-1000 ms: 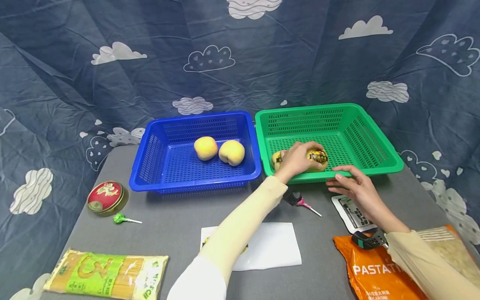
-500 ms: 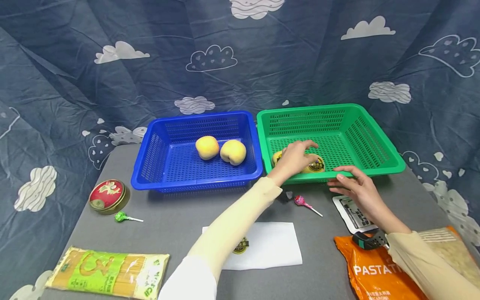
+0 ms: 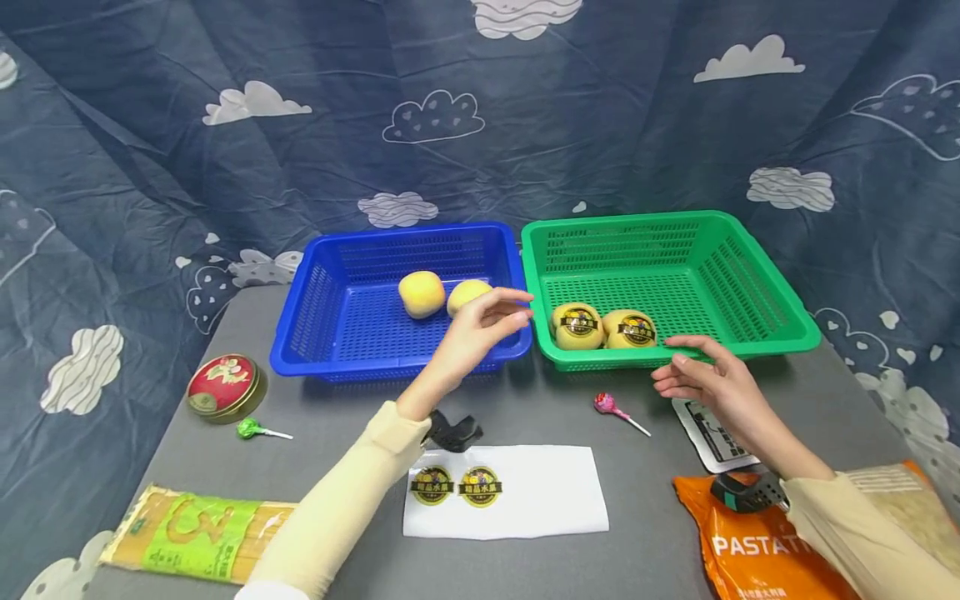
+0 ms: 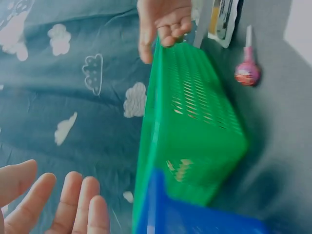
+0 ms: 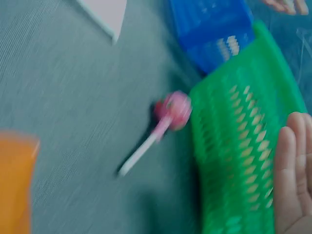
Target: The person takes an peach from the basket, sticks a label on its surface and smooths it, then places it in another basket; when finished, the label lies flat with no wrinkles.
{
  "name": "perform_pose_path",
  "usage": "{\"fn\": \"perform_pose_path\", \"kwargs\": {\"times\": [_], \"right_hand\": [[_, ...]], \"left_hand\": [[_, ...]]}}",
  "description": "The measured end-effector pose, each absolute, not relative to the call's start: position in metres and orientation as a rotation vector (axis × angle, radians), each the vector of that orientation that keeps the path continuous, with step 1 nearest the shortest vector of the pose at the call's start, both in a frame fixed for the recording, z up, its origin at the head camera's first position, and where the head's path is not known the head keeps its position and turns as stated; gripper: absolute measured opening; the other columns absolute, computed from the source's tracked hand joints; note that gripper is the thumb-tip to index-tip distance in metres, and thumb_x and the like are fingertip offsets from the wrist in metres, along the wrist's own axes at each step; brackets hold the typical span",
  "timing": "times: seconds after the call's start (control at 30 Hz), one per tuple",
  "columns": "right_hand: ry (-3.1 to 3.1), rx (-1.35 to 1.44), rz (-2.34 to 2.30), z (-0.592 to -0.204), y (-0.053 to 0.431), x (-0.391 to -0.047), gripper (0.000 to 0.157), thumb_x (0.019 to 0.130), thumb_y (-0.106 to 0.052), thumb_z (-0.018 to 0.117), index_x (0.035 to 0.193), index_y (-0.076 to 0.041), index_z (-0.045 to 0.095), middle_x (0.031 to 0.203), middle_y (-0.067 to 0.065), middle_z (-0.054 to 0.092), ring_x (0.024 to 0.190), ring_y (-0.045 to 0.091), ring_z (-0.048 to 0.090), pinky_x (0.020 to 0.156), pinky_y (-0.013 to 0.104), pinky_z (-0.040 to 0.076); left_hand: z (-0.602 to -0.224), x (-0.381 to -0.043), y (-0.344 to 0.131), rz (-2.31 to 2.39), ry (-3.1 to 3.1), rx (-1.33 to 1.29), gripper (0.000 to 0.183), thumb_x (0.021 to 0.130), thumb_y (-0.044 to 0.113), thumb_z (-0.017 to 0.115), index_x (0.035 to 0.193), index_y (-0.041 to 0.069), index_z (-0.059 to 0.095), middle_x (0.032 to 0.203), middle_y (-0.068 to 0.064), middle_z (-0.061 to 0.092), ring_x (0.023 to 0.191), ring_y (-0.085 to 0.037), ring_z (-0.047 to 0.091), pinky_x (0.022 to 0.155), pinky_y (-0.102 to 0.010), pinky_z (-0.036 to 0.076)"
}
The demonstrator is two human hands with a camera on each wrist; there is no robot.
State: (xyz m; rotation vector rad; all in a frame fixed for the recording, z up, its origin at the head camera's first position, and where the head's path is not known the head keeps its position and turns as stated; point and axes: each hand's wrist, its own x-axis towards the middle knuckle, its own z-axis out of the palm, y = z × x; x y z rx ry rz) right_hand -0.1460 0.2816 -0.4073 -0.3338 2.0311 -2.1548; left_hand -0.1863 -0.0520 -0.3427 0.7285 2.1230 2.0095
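My left hand (image 3: pixel 480 329) hovers over the front right corner of the blue basket (image 3: pixel 397 367), its fingers loosely bent around nothing. It partly covers one yellow peach (image 3: pixel 467 294); another plain peach (image 3: pixel 422 294) sits to its left in that basket. In the green basket (image 3: pixel 675 221), two peaches with round black-and-gold stickers, a left one (image 3: pixel 577 325) and a right one (image 3: pixel 628 329), lie side by side at the front left. My right hand (image 3: pixel 708 379) is relaxed at that basket's front rim, fingertips right by it. The left wrist view shows my left fingers (image 4: pixel 68 209) spread.
A white sheet (image 3: pixel 547 492) with two round stickers lies in front. Around it are a pink lollipop (image 3: pixel 606 404), a green lollipop (image 3: pixel 249 428), a red round tin (image 3: pixel 222 383), a spaghetti pack (image 3: pixel 195 533), an orange pasta bag (image 3: pixel 742 533) and a white-edged packet (image 3: pixel 716 437).
My left hand has let go of the stickered peach in the green basket and moved left to the blue basket. The right hand has stayed by the green rim.
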Motion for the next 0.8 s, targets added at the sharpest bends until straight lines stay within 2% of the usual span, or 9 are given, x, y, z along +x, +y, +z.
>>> {"fn": "perform_pose_path", "kwargs": {"times": [0.13, 0.2, 0.33, 0.5, 0.63, 0.8], "right_hand": [[2.037, -0.373, -2.113, -0.377, 0.258, -0.142, 0.031, 0.095, -0.007, 0.043, 0.124, 0.002, 0.038, 0.092, 0.019, 0.063, 0.08, 0.027, 0.064, 0.071, 0.036, 0.051], [2.034, -0.438, -2.11, -0.368, 0.248, -0.146, 0.031, 0.095, -0.005, 0.043, 0.124, 0.004, 0.038, 0.094, 0.02, 0.062, 0.081, 0.028, 0.063, 0.072, 0.036, 0.051], [2.019, -0.557, -2.112, -0.352, 0.226, -0.164, 0.028, 0.093, -0.003, 0.045, 0.121, 0.002, 0.042, 0.099, 0.021, 0.06, 0.084, 0.03, 0.061, 0.073, 0.036, 0.051], [2.082, -0.621, -2.038, -0.338, 0.19, -0.195, 0.027, 0.092, -0.01, 0.05, 0.119, -0.004, 0.048, 0.105, 0.02, 0.059, 0.09, 0.032, 0.059, 0.075, 0.04, 0.05], [2.131, -0.628, -1.948, -0.332, 0.154, -0.22, 0.032, 0.09, -0.018, 0.055, 0.12, -0.007, 0.048, 0.112, 0.019, 0.057, 0.097, 0.035, 0.056, 0.08, 0.046, 0.046], [2.157, -0.648, -1.821, -0.333, 0.111, -0.252, 0.036, 0.09, -0.02, 0.056, 0.122, -0.007, 0.046, 0.119, 0.015, 0.052, 0.105, 0.033, 0.052, 0.085, 0.046, 0.043]], "left_hand": [[-0.364, -0.17, -0.09, 2.108, 1.977, 0.591, 0.03, 0.091, 0.008, 0.052, 0.119, -0.004, 0.051, 0.107, -0.025, 0.058, 0.099, -0.038, 0.055, 0.086, -0.043, 0.043], [-0.372, -0.159, -0.107, 2.122, 1.955, 0.538, 0.031, 0.091, 0.008, 0.052, 0.12, -0.001, 0.051, 0.104, -0.023, 0.059, 0.098, -0.04, 0.054, 0.086, -0.044, 0.044], [-0.385, -0.143, -0.134, 2.129, 1.944, 0.446, 0.036, 0.092, 0.01, 0.051, 0.126, 0.0, 0.045, 0.103, -0.022, 0.06, 0.097, -0.038, 0.056, 0.086, -0.046, 0.043], [-0.399, -0.135, -0.156, 2.157, 1.944, 0.334, 0.041, 0.092, 0.012, 0.05, 0.131, 0.005, 0.04, 0.103, -0.025, 0.058, 0.1, -0.045, 0.051, 0.088, -0.051, 0.039], [-0.407, -0.136, -0.167, 2.191, 1.959, 0.233, 0.043, 0.093, 0.014, 0.049, 0.134, 0.009, 0.036, 0.106, -0.031, 0.055, 0.099, -0.047, 0.051, 0.088, -0.051, 0.04], [-0.414, -0.143, -0.174, 2.236, 2.025, 0.142, 0.044, 0.094, 0.016, 0.047, 0.136, 0.013, 0.034, 0.108, -0.039, 0.049, 0.093, -0.04, 0.057, 0.085, -0.046, 0.044]]}}
